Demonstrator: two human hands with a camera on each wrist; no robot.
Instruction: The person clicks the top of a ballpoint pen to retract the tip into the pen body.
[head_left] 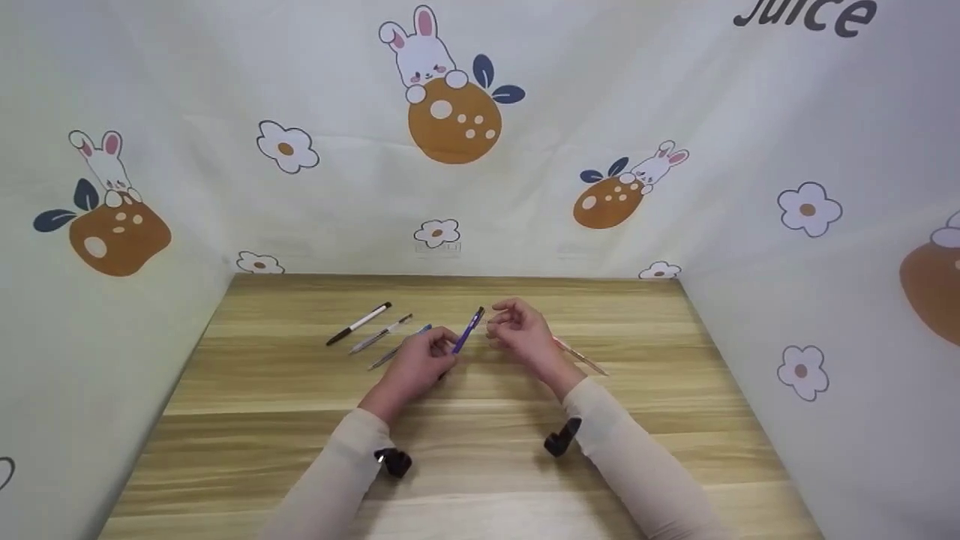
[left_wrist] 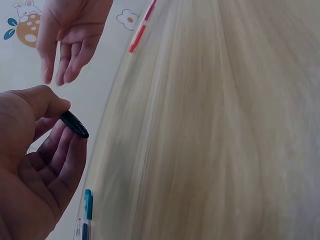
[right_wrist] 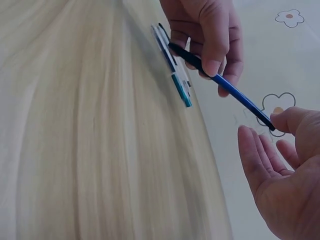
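My left hand (head_left: 420,364) grips a slim blue pen (head_left: 466,334) with black ends, above the middle of the table. Thumb and fingers pinch it near one end, and the other end slants up and away. In the right wrist view the blue shaft (right_wrist: 240,97) points toward my right hand (right_wrist: 300,175). That hand holds nothing; its thumb and fingers are spread loosely around the pen's far end. From the head view, my right hand (head_left: 525,334) sits just right of the pen's end. Only a black end (left_wrist: 74,124) of the pen shows in the left wrist view.
Left of my hands lie a white pen (head_left: 360,324) with black ends, a clear pen (head_left: 380,334) and a teal-capped pen (right_wrist: 181,90), side by side. A red pen (head_left: 585,358) lies by my right wrist. Patterned cloth walls (head_left: 337,210) border the wooden table (head_left: 480,450).
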